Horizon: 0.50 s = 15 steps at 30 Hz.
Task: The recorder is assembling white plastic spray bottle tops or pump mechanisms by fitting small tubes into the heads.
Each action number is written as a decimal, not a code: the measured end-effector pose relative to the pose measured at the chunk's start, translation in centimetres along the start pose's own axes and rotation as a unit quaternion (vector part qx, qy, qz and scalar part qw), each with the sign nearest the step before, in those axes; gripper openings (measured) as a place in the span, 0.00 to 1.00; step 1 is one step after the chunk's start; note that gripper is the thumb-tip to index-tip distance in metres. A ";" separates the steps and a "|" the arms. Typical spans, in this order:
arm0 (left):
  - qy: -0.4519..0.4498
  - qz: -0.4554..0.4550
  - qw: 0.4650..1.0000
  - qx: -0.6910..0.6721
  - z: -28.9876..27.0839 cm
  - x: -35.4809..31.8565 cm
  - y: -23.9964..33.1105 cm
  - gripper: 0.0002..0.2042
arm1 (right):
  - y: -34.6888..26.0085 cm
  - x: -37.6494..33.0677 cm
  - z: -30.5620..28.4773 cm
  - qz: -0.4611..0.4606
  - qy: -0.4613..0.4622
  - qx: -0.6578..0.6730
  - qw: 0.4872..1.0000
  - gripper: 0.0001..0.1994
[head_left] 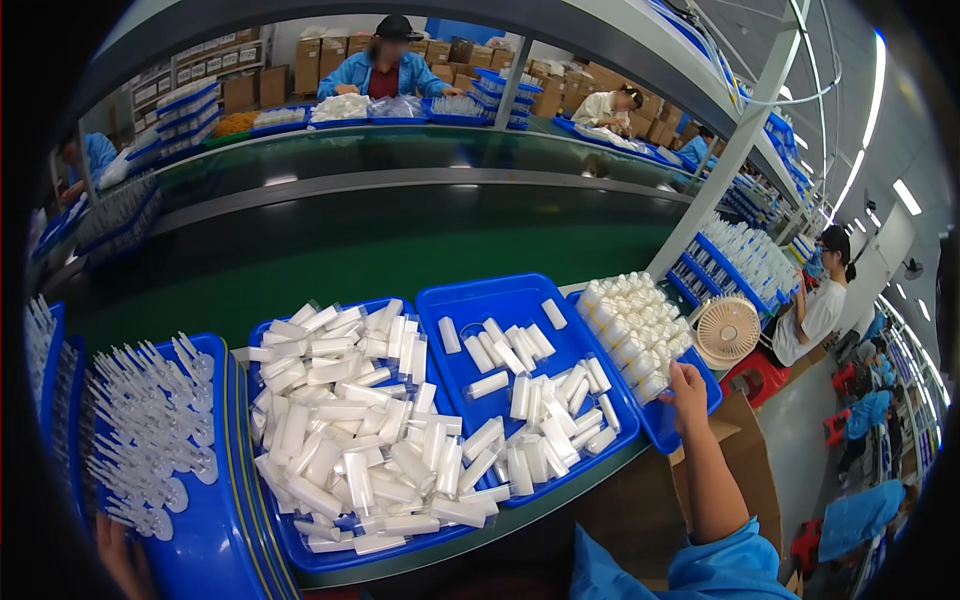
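Right hand (688,396) resting on the near edge of a blue tray (662,425) at the counter's (560,495) right end, grip wrapped loosely around the rim. Packed tight with upright white plastic caps (632,332), round and smooth. Little open room beside: another blue tray (470,300) touching. Left hand (125,560) low at the corner, grip unclear.

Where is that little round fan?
The small white fan stands at the right, just beyond the tray of upright white bottles, above the right hand.
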<state>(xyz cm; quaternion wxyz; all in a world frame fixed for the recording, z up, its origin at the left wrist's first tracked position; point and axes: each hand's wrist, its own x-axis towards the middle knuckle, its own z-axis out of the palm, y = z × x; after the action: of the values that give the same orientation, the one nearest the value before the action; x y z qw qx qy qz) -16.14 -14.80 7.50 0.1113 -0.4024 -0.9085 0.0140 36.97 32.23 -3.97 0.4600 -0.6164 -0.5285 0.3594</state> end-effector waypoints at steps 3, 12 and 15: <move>-0.007 0.045 0.998 -0.048 0.1 0.2 -0.1 0.12 | -0.6 -0.7 0.6 0.048 0.000 0.085 0.995 0.16; 0.010 0.126 0.981 -0.150 0.4 1.4 0.4 0.11 | -9.4 -9.2 6.8 -0.291 -0.167 -0.253 0.907 0.18; 0.009 0.090 0.979 -0.182 1.3 1.8 -0.4 0.14 | -10.0 -10.2 9.6 -0.290 -0.293 -0.342 0.844 0.20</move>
<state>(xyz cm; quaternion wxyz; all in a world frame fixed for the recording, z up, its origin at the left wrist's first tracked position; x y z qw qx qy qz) -17.86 -13.69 6.63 0.0432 -0.4958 -0.8552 -0.1452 23.00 24.18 2.02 0.1264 -0.4194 -0.8827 0.1704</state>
